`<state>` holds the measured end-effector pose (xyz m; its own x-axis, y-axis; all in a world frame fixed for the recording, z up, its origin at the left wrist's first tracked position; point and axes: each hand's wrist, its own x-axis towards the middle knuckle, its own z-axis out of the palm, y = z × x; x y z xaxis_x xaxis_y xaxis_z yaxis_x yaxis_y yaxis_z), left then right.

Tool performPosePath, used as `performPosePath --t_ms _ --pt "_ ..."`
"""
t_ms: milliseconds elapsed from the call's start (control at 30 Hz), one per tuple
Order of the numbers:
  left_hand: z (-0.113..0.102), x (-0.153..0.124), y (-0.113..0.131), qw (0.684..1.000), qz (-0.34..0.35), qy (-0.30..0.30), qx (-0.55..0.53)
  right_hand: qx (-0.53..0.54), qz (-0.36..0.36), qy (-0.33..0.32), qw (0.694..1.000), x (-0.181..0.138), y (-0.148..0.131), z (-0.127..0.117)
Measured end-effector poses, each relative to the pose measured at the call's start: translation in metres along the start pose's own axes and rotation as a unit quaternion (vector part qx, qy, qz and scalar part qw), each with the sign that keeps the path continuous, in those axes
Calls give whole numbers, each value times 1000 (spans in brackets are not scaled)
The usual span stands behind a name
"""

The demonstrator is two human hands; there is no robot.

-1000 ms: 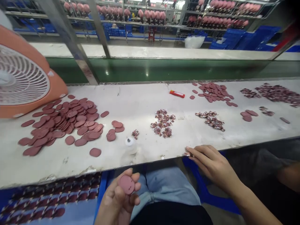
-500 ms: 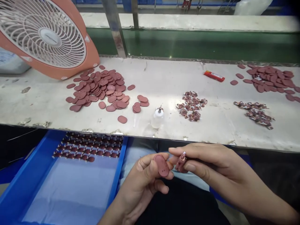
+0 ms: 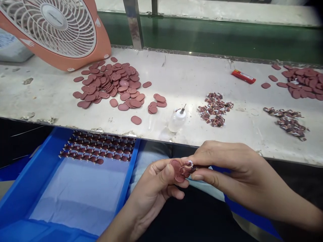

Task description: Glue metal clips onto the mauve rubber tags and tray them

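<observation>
Between thumb and fingers, my left hand (image 3: 158, 181) holds a reddish-brown oval base (image 3: 176, 170), its flat face tilted toward me. My right hand (image 3: 224, 168) pinches a small brown figurine (image 3: 187, 168) with a white patch on top, and its lower end meets the face of the oval base. Fingers hide part of the figurine. On the table edge beyond the hands stands a clear squeeze bottle (image 3: 177, 120) with a thin metal tip. A cluster of similar figurines (image 3: 214, 110) lies to the bottle's right, and a pile of oval bases (image 3: 113, 82) to its left.
An orange fan (image 3: 68, 33) stands at the back left. Below it, a blue tray (image 3: 126, 178) holds rows of figurines on bases. A red packet (image 3: 243, 76), more figurines (image 3: 290, 121) and another pile of bases (image 3: 305, 81) lie on the right of the table (image 3: 181, 77).
My right hand has moved left, bringing the figurine from beside the oval base onto its face. The camera view has shifted, so the table appears higher in the picture.
</observation>
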<state>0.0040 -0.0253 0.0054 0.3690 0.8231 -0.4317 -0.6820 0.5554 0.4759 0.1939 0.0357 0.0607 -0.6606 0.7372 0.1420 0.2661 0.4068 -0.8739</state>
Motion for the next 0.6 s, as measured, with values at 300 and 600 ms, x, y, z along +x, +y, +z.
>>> performPosePath --t_ms 300,600 --pt "1 3 1 1000 -10 12 -8 -27 -9 -52 998 7 -2 -4" --pt "0 2 1 1000 -12 11 -11 -33 -29 -67 997 10 -4 -5"
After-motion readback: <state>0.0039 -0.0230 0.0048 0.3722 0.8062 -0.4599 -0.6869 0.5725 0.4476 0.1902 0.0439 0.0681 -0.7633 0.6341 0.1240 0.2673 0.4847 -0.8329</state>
